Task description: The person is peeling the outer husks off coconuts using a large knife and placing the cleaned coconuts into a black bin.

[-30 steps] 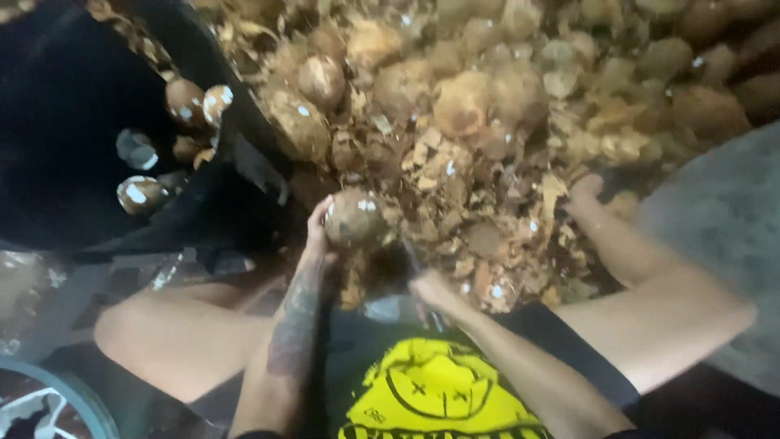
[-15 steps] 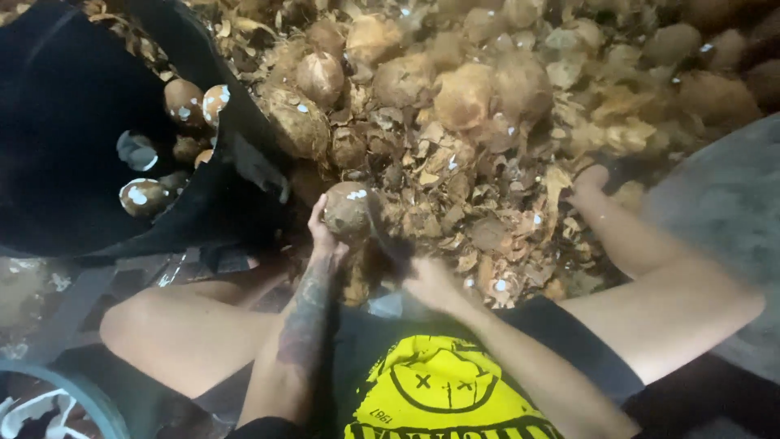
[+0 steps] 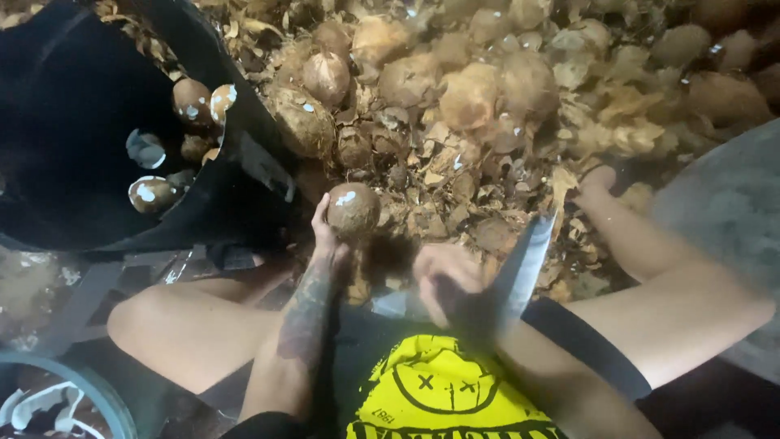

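While L hand [image 3: 327,237] cups rough round coconut [image 3: 353,210], R hand [image 3: 443,280] w/ blade [image 3: 524,260]

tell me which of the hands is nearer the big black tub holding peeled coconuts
Left. The left hand holds a round brown coconut just beside the black tub wall. The right hand grips a long metal blade farther away, on the coconut's other side.

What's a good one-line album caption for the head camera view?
Seated amid husk scraps, left hand lifts a brown coconut while right hand grips a broad blade, beside a black tub.
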